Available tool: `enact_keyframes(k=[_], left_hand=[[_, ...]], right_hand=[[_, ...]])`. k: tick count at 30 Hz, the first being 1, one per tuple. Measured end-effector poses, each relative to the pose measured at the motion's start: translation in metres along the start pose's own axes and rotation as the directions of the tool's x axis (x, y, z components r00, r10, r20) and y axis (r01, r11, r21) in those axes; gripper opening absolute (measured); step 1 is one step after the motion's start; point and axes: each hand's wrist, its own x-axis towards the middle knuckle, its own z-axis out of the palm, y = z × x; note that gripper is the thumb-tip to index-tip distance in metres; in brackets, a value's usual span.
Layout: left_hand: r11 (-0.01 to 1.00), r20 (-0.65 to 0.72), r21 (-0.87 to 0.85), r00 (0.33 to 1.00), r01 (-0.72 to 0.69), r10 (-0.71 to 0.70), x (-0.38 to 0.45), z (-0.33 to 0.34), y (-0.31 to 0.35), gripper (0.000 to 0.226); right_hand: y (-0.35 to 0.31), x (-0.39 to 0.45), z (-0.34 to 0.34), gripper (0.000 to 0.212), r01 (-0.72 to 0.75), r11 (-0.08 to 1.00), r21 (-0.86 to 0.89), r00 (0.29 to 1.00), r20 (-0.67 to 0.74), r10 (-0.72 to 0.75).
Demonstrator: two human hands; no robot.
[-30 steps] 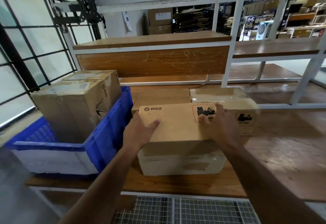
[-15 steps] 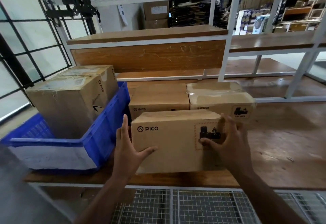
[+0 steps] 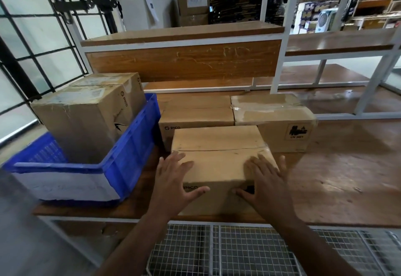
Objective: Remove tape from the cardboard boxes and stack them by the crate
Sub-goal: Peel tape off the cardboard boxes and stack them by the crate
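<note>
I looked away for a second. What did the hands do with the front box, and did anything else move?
The front box was tipped back: the PICO face that faced up now faces the person, and the seamed side is on top. The left hand and right hand went from gripping its sides to lying open on its near top edge. The crate and other boxes stayed put.

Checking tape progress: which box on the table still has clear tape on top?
The back right box, bearing the black hazard label; the other two tops look bare.

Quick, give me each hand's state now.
Left hand: open, fingers spread, resting on the near brown cardboard box.
Right hand: open, spread on the same box.
</note>
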Motion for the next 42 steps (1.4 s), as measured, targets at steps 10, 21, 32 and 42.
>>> enact_keyframes(k=[10,21,32,42], left_hand=[[0.953,0.443,0.248,0.895,-0.172,0.046,0.032,-0.004,0.018,0.103],[0.996,0.339,0.087,0.940,0.016,-0.045,0.075,-0.010,0.021,0.060],[0.995,0.302,0.076,0.950,0.060,-0.080,0.091,0.020,0.010,0.044],[0.996,0.366,0.094,0.930,0.003,-0.037,0.103,0.030,0.006,0.066]], right_hand=[[-0.013,0.040,-0.007,0.086,0.236,0.967,0.093,0.923,0.291,-0.253],[-0.009,0.090,-0.012,0.055,0.085,0.974,0.212,0.958,0.252,-0.139],[-0.002,0.103,0.013,0.042,0.159,0.984,0.085,0.947,0.268,-0.176],[0.000,0.109,0.020,0.060,0.051,0.992,0.111,0.960,0.268,-0.079]])
